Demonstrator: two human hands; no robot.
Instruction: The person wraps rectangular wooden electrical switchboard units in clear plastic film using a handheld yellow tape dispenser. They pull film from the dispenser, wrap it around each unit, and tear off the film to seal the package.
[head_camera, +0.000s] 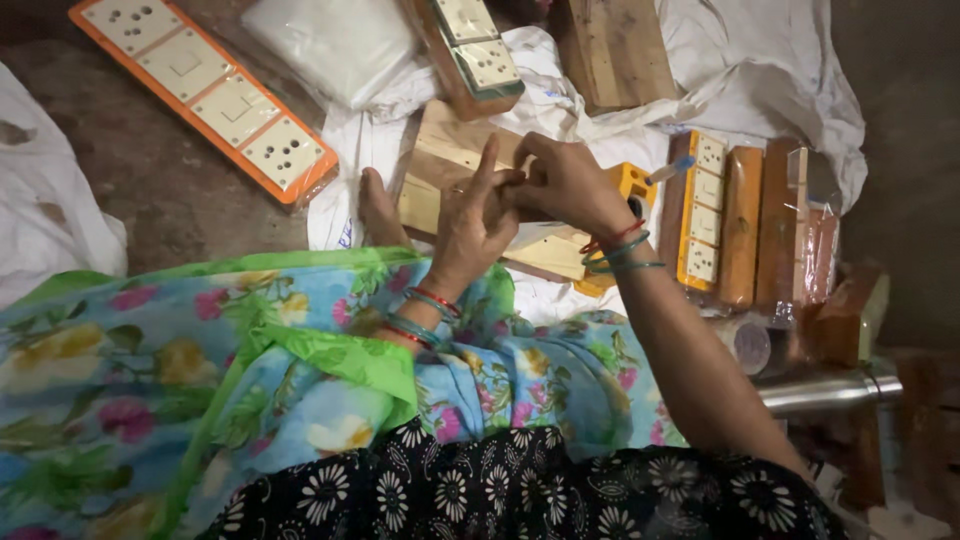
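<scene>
Left hand (478, 215) and right hand (565, 180) touching over wooden board (440, 160)

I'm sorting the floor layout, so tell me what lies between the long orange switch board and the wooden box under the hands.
In the head view, a clear plastic bag and crumpled white cloth lie between the orange switch board and the wooden box.

Bits lying around the floor
Orange switchboard (205, 92) upper left, plastic bag (335, 42) beside it; wooden boxes (760, 225) stand at right, steel flask (830, 392) below them.
</scene>
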